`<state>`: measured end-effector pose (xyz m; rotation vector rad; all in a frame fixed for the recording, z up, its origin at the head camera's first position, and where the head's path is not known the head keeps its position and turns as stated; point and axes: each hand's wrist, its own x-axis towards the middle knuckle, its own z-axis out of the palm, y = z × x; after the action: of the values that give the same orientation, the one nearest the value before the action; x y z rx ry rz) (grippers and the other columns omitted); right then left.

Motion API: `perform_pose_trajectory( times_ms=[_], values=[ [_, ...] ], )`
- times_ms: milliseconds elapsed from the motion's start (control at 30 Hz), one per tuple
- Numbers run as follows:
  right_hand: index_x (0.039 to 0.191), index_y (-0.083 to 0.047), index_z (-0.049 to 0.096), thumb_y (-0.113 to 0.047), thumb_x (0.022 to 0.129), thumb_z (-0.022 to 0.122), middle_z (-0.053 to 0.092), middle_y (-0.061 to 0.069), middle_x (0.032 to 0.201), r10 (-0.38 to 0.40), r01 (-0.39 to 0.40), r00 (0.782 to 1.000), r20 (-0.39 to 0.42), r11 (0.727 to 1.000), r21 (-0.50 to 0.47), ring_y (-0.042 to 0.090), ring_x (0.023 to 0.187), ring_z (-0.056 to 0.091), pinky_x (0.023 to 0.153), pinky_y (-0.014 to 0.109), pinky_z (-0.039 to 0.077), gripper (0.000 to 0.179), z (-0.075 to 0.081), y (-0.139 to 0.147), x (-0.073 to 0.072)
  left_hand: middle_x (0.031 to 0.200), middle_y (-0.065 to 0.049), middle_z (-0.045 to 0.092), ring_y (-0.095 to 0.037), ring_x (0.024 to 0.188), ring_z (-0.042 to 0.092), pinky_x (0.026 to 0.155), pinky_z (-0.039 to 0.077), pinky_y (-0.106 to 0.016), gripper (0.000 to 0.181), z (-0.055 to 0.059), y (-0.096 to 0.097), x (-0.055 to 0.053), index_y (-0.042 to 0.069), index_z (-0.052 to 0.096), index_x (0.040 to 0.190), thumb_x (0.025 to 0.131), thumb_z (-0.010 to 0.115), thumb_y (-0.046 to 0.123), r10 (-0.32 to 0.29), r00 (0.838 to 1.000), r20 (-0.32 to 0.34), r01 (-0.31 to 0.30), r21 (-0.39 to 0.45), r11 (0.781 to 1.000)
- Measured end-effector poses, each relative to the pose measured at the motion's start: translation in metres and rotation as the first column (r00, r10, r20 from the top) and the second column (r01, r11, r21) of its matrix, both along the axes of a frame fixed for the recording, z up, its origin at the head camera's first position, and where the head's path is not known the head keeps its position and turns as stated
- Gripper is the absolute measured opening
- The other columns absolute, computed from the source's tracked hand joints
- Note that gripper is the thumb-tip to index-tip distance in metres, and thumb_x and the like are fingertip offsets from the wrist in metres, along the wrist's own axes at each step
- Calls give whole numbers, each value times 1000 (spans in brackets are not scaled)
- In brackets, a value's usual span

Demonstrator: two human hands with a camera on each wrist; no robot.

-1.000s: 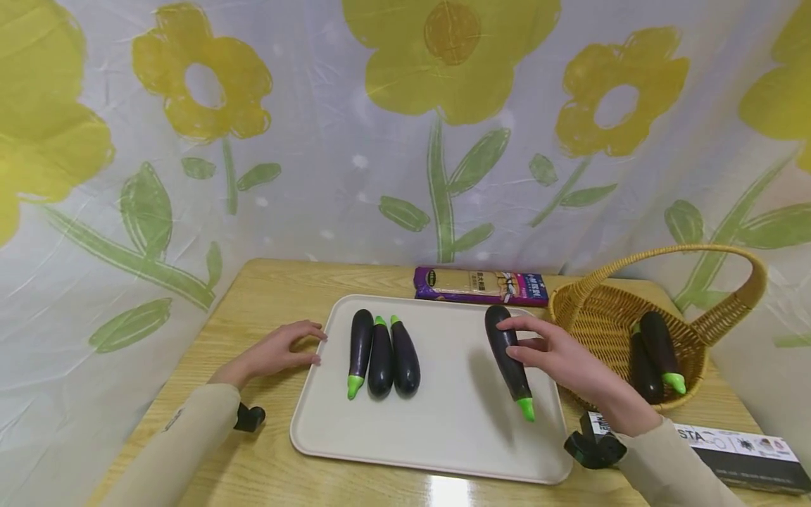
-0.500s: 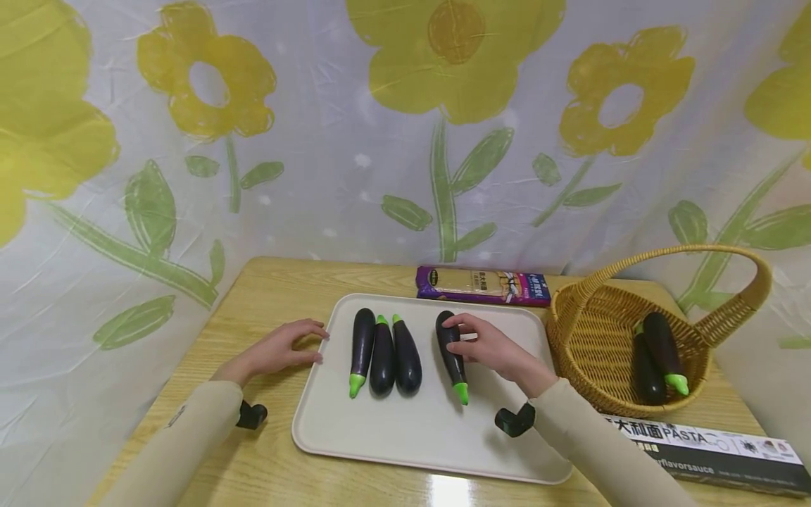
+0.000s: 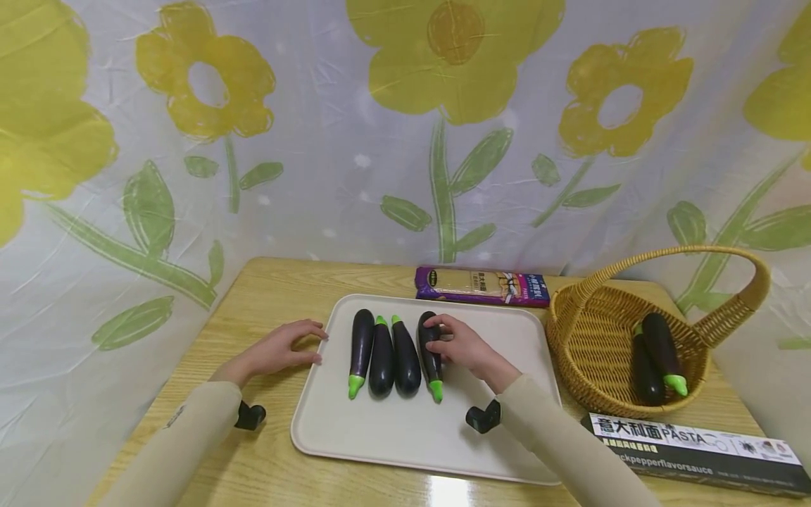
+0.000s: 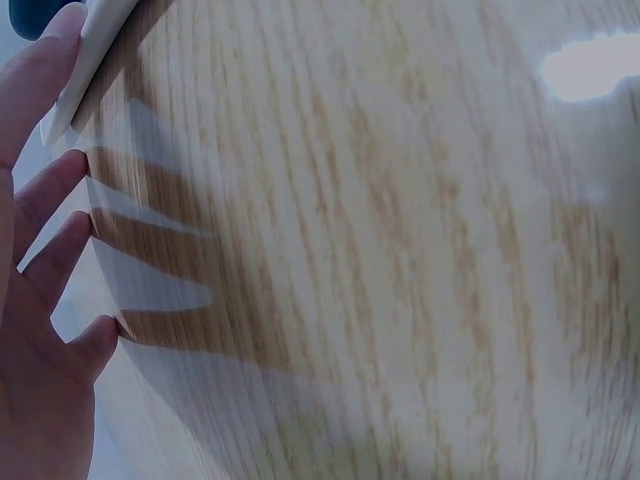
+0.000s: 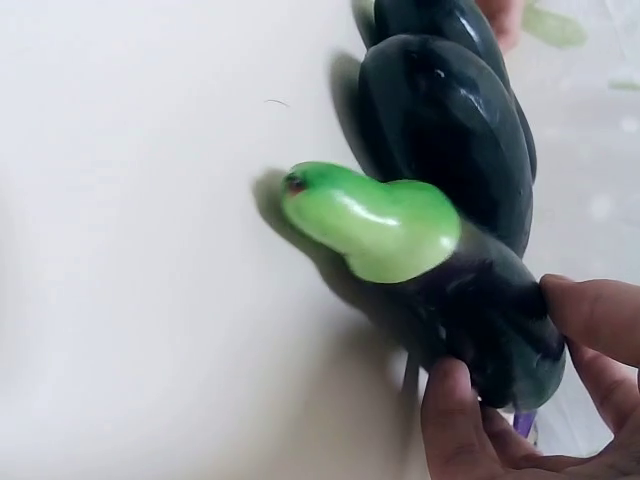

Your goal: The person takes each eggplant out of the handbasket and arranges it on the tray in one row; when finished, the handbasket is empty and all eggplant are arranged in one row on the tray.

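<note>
My right hand grips an eggplant by its dark upper body, its green stem end pointing toward me. In the right wrist view, thumb and fingers hold that eggplant from both sides, right beside its neighbours. Three more eggplants lie in a row on the cream tray, just left of the held one. At the tray's left edge, my left hand rests with fingers spread and relaxed, fingertips at the rim. The left wrist view has this hand beside the tray rim, holding nothing.
A wicker basket with a tall handle stands at the right, two eggplants inside. Behind the tray lies a purple pasta packet. A black and white pasta box lies at the front right. A flowered curtain hangs behind the table.
My right hand has carried the eggplant leftward from the tray's right side, over the tray, to the row of three. The left hand has stayed at the tray's edge.
</note>
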<state>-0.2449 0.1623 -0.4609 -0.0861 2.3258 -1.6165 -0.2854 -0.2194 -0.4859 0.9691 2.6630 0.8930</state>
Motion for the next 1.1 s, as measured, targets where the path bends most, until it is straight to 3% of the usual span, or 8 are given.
perform_pose_trajectory(
  times_ms=[300,733,1100],
  values=[
    [123,-5,58,3,89,66,56,22,125,-12,12,1000,15,1000,-21,19,79,61,66,35,55,36,-1,0,5,140,-20,51,-43,135,39,111,28,-61,42,-3,-1,-1,12,63,124,89,73,34,6,1000,21,-6,-11,1000],
    [125,-4,54,4,88,67,56,23,126,32,-32,999,2,999,-23,26,95,62,66,33,55,40,0,-1,14,140,-21,51,-42,134,40,110,29,-59,42,-3,-1,-3,11,63,124,89,73,33,-6,1000,16,6,2,1000],
    [125,-7,55,3,89,67,57,21,127,8,-8,1000,11,1000,-17,26,95,62,66,34,55,39,-2,-3,15,139,-21,51,-42,134,40,110,29,-59,43,-2,-1,-3,12,63,124,89,73,35,-6,1000,18,6,-14,1000]
  ],
)
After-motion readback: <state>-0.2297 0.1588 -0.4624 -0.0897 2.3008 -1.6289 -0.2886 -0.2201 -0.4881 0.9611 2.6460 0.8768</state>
